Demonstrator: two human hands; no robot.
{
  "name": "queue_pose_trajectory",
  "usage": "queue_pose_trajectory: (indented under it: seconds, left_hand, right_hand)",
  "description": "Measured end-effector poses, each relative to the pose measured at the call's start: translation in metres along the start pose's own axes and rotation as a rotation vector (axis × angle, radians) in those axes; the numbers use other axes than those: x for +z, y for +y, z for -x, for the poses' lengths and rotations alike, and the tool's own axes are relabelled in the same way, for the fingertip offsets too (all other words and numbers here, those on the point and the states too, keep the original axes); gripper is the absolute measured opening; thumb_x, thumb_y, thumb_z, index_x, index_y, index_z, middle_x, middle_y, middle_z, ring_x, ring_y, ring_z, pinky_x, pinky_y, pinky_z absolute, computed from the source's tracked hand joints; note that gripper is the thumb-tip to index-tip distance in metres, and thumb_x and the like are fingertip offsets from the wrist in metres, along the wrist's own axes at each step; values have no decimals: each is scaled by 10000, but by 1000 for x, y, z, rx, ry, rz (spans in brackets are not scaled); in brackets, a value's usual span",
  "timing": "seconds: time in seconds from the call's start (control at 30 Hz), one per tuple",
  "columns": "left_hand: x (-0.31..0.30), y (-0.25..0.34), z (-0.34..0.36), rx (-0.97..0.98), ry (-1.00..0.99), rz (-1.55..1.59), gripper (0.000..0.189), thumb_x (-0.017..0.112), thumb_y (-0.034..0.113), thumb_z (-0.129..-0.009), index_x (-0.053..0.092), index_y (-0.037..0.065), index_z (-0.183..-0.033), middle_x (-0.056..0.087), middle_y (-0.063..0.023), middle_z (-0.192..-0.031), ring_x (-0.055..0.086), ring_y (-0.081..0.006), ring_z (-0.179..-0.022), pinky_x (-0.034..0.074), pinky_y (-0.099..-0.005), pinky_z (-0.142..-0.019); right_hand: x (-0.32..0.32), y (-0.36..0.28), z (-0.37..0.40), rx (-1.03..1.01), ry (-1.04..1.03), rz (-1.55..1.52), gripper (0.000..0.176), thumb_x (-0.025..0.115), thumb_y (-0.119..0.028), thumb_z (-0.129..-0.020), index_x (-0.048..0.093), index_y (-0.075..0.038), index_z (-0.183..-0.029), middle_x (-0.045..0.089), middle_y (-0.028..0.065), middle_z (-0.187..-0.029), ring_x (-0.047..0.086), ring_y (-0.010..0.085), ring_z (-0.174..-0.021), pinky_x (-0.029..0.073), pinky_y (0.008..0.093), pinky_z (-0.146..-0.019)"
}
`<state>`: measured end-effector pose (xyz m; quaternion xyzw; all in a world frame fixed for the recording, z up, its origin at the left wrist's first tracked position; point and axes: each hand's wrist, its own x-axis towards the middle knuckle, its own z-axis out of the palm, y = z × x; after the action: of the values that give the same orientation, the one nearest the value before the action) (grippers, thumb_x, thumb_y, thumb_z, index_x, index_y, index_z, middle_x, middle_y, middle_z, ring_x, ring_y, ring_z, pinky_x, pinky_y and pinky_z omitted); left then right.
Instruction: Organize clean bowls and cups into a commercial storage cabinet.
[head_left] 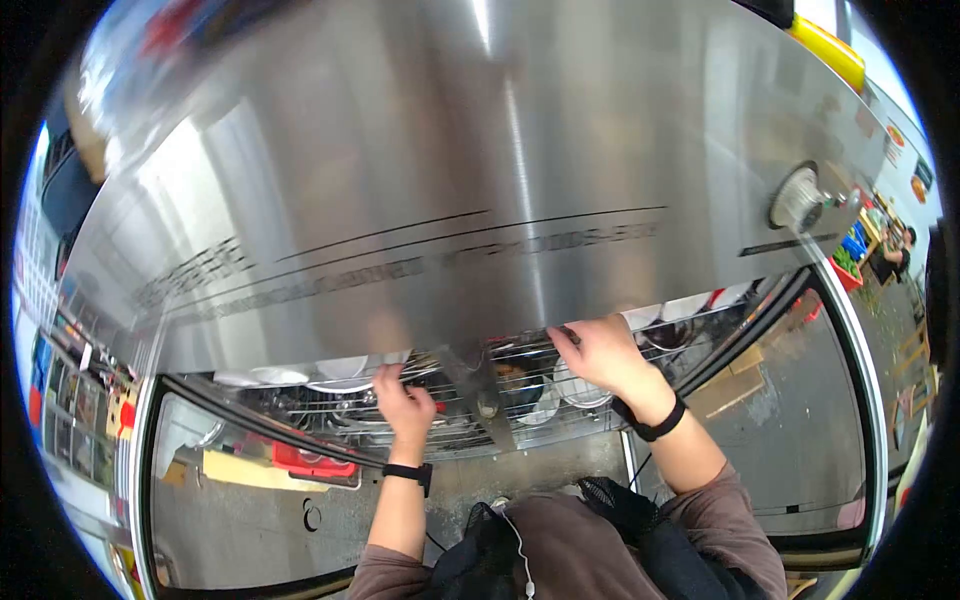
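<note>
A large steel cabinet fills the upper view, its two glass doors standing open. Wire racks inside it hold bowls and other dishes. My left hand is at the front of the rack on the left, fingers curled; whatever they may hold is too small to make out. On the right, my right hand reaches in at the upper rack beside a white bowl, its fingertips partly hidden at the cabinet edge. A dark pan-like item lies between my hands.
The left glass door and right glass door flank my body. Through the left one a red basket shows. Cardboard lies behind the right door. Another person is far off at the right.
</note>
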<state>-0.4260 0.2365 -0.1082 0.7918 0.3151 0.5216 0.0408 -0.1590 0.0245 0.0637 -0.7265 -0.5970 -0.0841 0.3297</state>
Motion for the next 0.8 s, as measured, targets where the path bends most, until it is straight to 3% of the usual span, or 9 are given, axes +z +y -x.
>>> queue_pose_trajectory:
  seconds: [0.1, 0.13, 0.2, 0.4, 0.63, 0.8]
  left_hand:
    - [-10, -7, 2, -1, -62, 46, 557, 567, -46, -751, 573, 8, -1305, 572, -285, -1294, 574, -512, -1186, 516, -550, -977]
    - [-17, -5, -3, 27, -80, 57, 569, 579, -58, -749, 585, 21, -1312, 579, -285, -1299, 599, -504, -1169, 553, -535, -941]
    - [-24, -3, -7, -9, -133, 95, 573, 601, -36, -761, 593, 54, -1326, 583, -255, -1314, 637, -472, -1122, 576, -515, -899]
    - [-27, -12, -7, 7, -169, 206, 600, 627, -17, -754, 584, 73, -1345, 584, -208, -1336, 643, -442, -1157, 586, -511, -924]
    - [-32, -10, -8, -10, -192, 245, 588, 628, -36, -746, 598, 56, -1325, 592, -192, -1327, 657, -425, -1137, 591, -502, -915]
    - [-26, -11, -7, -5, -157, 222, 563, 622, -33, -744, 610, 55, -1300, 603, -197, -1310, 654, -432, -1123, 585, -513, -910]
  right_hand:
    - [43, -13, -40, -96, -255, 49, 306, 694, -291, -974, 754, -23, -1107, 748, 246, -1015, 724, 404, -894, 566, 494, -789]
    - [58, -9, -65, -6, -495, 30, 299, 688, -245, -981, 724, -13, -1167, 743, 249, -1104, 719, 377, -974, 560, 460, -847]
    - [71, -10, -90, 19, -602, 57, 294, 687, -243, -979, 722, -14, -1159, 742, 245, -1096, 717, 377, -967, 559, 462, -842]
    - [93, -34, -109, -97, -336, 171, 279, 684, -237, -972, 717, -16, -1137, 736, 232, -1072, 712, 378, -943, 557, 469, -827]
    - [115, -50, -114, -171, -209, 216, 261, 680, -231, -964, 711, -18, -1112, 731, 217, -1044, 706, 378, -915, 554, 477, -810]
    - [97, -43, -109, -197, -146, 181, 249, 678, -227, -959, 707, -20, -1093, 726, 206, -1024, 702, 379, -896, 552, 483, -798]
